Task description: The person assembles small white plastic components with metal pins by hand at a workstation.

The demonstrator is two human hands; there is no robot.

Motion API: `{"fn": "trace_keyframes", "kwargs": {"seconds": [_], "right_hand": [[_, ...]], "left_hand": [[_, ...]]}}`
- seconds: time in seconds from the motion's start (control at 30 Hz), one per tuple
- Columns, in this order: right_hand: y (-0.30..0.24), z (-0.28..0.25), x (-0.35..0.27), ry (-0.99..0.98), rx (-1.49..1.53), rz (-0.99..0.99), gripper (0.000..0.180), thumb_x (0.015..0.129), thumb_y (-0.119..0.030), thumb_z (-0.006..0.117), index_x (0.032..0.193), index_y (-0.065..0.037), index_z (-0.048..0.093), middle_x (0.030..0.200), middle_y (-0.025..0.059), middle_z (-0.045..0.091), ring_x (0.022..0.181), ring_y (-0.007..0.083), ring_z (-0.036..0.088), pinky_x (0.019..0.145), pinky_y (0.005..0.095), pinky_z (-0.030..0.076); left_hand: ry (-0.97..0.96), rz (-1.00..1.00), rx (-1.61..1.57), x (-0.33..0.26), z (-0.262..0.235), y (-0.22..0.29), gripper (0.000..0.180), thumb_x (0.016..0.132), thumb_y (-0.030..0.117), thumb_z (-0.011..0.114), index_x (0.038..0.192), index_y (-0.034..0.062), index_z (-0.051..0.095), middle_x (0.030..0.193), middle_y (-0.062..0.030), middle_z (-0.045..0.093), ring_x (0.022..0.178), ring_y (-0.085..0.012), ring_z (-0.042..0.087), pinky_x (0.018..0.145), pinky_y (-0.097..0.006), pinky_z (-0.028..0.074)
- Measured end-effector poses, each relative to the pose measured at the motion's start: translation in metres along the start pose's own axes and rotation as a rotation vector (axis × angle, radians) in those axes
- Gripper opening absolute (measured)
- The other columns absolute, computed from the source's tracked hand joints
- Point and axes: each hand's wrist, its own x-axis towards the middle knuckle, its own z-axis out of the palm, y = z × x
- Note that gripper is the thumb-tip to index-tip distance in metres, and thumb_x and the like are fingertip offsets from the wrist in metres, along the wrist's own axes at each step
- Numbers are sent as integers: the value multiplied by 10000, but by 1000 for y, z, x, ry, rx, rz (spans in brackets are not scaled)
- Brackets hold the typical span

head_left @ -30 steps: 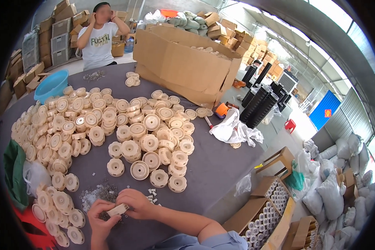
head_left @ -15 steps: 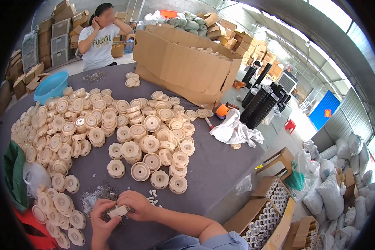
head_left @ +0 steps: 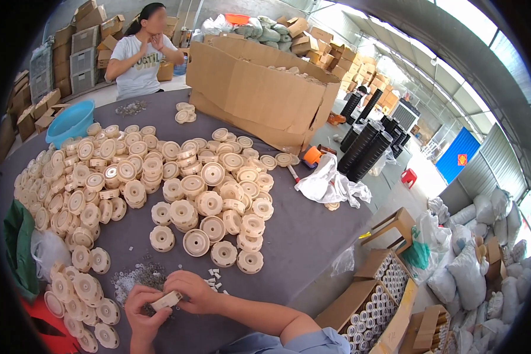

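Near the table's front edge, a beige round plastic part [head_left: 167,301] is held edge-on between my two hands. My left hand [head_left: 139,311] grips it from the left with thumb and fingers. My right hand [head_left: 193,292] closes on its far right side, its fingertips partly hidden. Just beyond my hands lies a heap of small clear and grey pieces [head_left: 137,279]. Several small white pieces [head_left: 216,276] are scattered to the right of my right hand. A large pile of matching beige round parts [head_left: 209,203] spreads over the dark table, with a smaller stack [head_left: 85,289] left of my hands.
A big open carton [head_left: 259,94] stands on the far side of the table [head_left: 312,236], with a blue basin [head_left: 71,123] at far left. A white plastic bag [head_left: 330,183] lies on the right side. Cartons of white cylinders [head_left: 371,312] flank my right arm. Another person [head_left: 141,56] sits opposite.
The person opposite has lowered both hands from the head to the neck and turned aside. My hands keep nearly the same grip on the beige part. The view has shifted slightly.
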Motion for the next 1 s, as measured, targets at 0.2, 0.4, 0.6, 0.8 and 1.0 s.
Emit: {"fn": "trace_keyframes", "kwargs": {"seconds": [0.2, 0.4, 0.6, 0.8, 1.0], "right_hand": [[3, 4, -1, 53, -32, -26, 348, 564, 39, 641, 884, -54, 542, 857, 92, 588, 851, 287, 574, 825, 411, 444], [-1, 4, -1, 1, 28, 58, 341, 587, 51, 634, 900, -50, 543, 864, 98, 593, 849, 279, 578, 831, 409, 444], [0, 3, -1, -17, 44, 47, 337, 604, 52, 624, 912, -47, 530, 902, 106, 588, 872, 281, 570, 864, 414, 429], [-3, 1, 1, -32, 87, 53, 330, 609, 63, 611, 909, -45, 525, 929, 106, 573, 915, 288, 551, 886, 421, 416], [-3, 2, 1, -38, 111, 47, 333, 612, 70, 600, 916, -43, 525, 912, 103, 562, 910, 281, 550, 892, 418, 413]], "left_hand": [[20, 184, 176, 0, 0, -4, 313, 515, 109, 775, 801, 72, 652, 718, -38, 604, 729, -180, 555, 807, -375, 436], [102, 305, 288, -3, 5, -7, 299, 535, 129, 789, 792, 83, 643, 700, -40, 581, 659, -201, 552, 815, -383, 435], [93, 277, 283, -4, 5, -7, 280, 536, 93, 781, 779, 81, 642, 702, -33, 575, 685, -186, 553, 833, -384, 418], [98, 293, 266, -2, 6, -6, 276, 536, 94, 783, 771, 81, 638, 691, -32, 571, 661, -178, 553, 833, -386, 420], [92, 318, 284, -2, 4, -4, 279, 538, 93, 784, 771, 81, 631, 683, -31, 568, 654, -175, 551, 831, -390, 421]]}}
